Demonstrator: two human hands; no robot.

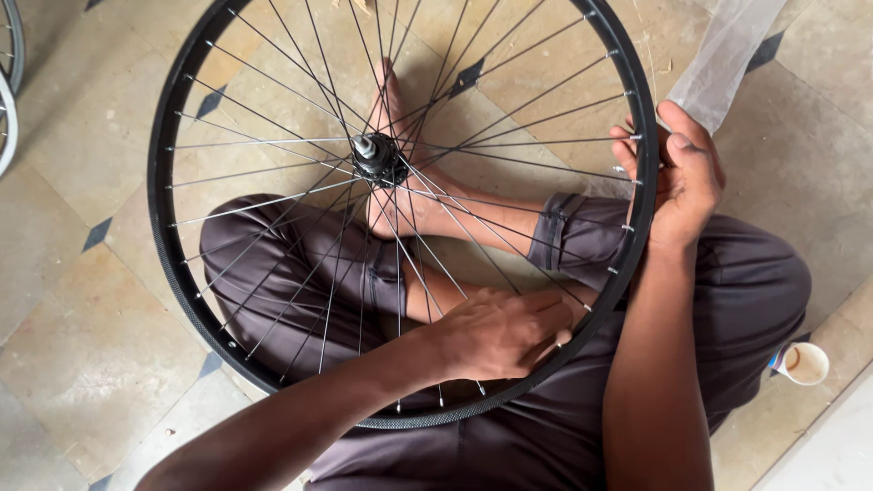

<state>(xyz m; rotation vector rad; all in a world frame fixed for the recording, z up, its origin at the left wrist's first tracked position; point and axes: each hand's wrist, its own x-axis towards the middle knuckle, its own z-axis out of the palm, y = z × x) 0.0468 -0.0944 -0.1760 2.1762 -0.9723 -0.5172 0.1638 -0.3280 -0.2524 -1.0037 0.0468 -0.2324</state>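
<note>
While the black bicycle wheel (pixel 182 109) lies across the seated person's lap, the left hand (pixel 496 335) presses flat on spokes near the rim at five o'clock, fingers open. The right hand (pixel 682 173) clasps the rim at three o'clock, closed around a clear plastic strip (pixel 727 55). Looks like spoke work; next move needs a steady rim.

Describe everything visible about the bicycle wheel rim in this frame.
The bicycle wheel is a bare black rim with no tyre, laced with thin silvery metal spokes to a dark central hub with a short axle end. It lies nearly flat over the seated person's crossed legs, its top edge cut off by the frame. The left hand rests on the spokes near the lower rim; the right hand grips the rim's right edge while holding a translucent plastic strip.
</note>
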